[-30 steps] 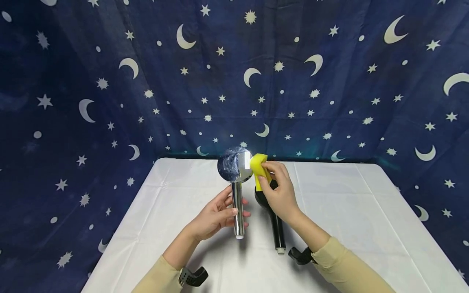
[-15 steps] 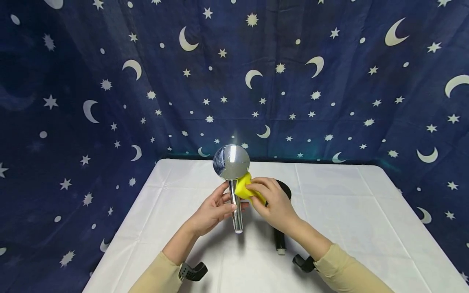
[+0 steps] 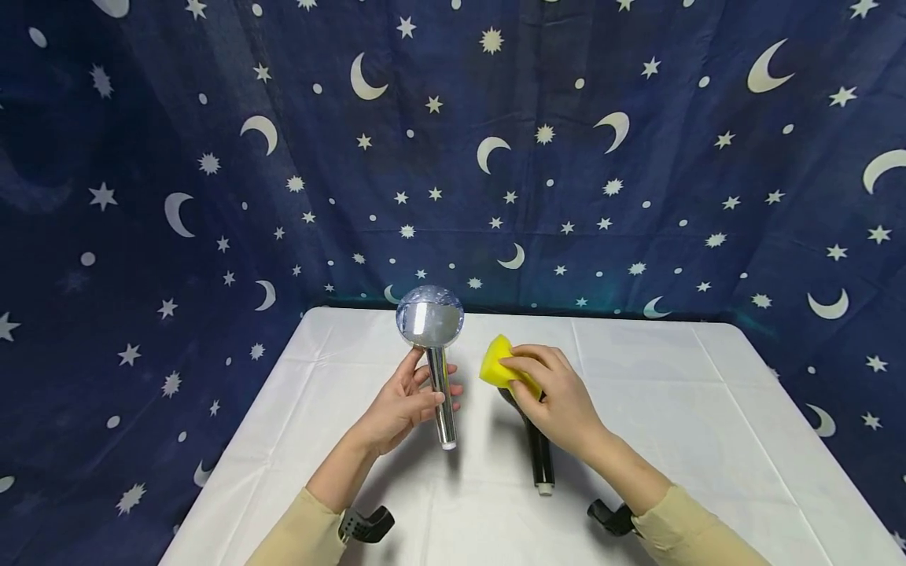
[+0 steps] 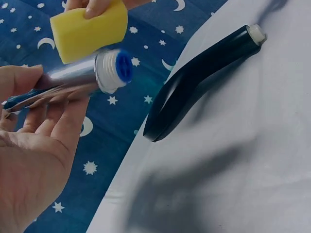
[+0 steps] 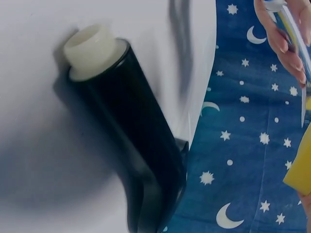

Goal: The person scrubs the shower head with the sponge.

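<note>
My left hand grips a chrome shower head by its handle, holding it up over the table with its round, shiny back toward me. In the left wrist view the handle's threaded end shows a blue insert. A yellow sponge is pinched between the thumb and fingers of my right hand, to the right of the chrome head and apart from it. Below that hand a black shower head lies on the table, its head part mostly hidden by the hand and sponge. Its pale threaded end points toward me.
A white cloth covers the table. Behind it hangs a dark blue curtain with moons and stars. Each wrist wears a black camera band, the left camera and right camera sitting low over the table.
The sponge went from the chrome head's right edge down to where its neck meets the handle, then away to the right. The chrome shower head has shifted left and tilted, held throughout.
</note>
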Demonstrator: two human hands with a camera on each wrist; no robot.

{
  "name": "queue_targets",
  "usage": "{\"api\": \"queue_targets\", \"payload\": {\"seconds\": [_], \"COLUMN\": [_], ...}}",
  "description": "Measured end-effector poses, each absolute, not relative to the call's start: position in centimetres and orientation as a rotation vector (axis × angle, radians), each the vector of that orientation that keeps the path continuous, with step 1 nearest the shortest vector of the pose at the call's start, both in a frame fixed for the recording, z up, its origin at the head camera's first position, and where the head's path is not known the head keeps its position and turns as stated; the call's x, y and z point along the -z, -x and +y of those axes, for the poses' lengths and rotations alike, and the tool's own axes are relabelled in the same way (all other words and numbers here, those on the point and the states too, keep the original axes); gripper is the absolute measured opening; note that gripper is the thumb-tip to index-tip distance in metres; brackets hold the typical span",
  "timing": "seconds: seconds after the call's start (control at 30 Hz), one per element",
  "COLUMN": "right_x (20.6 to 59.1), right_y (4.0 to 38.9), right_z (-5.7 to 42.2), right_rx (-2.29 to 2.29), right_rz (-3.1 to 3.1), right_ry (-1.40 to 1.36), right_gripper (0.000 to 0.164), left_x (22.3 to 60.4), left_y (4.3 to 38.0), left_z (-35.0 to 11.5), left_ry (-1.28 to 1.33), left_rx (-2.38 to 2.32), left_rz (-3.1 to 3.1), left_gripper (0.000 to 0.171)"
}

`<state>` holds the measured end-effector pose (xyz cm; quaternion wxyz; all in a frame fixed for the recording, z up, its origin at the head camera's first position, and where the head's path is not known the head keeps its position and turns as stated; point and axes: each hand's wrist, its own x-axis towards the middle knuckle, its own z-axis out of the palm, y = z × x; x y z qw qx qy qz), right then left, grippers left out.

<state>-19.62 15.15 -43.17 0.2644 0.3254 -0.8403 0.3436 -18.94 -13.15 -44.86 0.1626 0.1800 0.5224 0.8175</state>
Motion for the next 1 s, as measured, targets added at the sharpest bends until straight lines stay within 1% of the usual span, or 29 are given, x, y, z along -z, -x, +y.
{"api": "queue_targets", "payload": {"seconds": [0.13, 0.27, 0.4, 0.67, 0.77, 0.83, 0.9, 1.0], "right_x": [43.2, 43.3, 43.5, 43.9, 44.3, 44.6, 45.0, 45.4], "right_y": [19.7, 19.7, 19.7, 19.1, 18.6, 18.2, 17.8, 17.2], "right_z": [15.7, 15.8, 15.7, 15.4, 15.5, 15.6, 15.9, 16.5], "right_rx": [-0.948, -0.972, -0.982, -0.961, -0.914, -0.879, -0.845, -0.808], "right_rz": [-2.282, -2.287, -2.289, -2.290, -2.292, -2.301, -2.316, -2.338], "right_ry": [-0.853, -0.842, -0.839, -0.880, -0.943, -0.980, -0.993, -0.980], "right_gripper": [0.032, 0.031, 0.032, 0.033, 0.033, 0.032, 0.032, 0.032], "left_x": [45.0, 44.9, 44.9, 45.2, 45.2, 45.1, 45.1, 45.2], "left_y": [18.9, 18.7, 18.6, 18.5, 18.5, 18.5, 18.6, 18.9], "left_z": [-13.3, -13.1, -12.8, -12.6, -12.6, -12.5, -12.4, -12.4], "left_ry": [-0.435, -0.346, -0.292, -0.261, -0.168, -0.086, -0.006, 0.099], "left_rx": [-2.379, -2.398, -2.415, -2.506, -2.521, -2.534, -2.545, -2.577], "left_rz": [1.462, 1.489, 1.476, 1.429, 1.426, 1.406, 1.386, 1.372], "left_gripper": [0.089, 0.074, 0.066, 0.067, 0.056, 0.051, 0.054, 0.054]}}
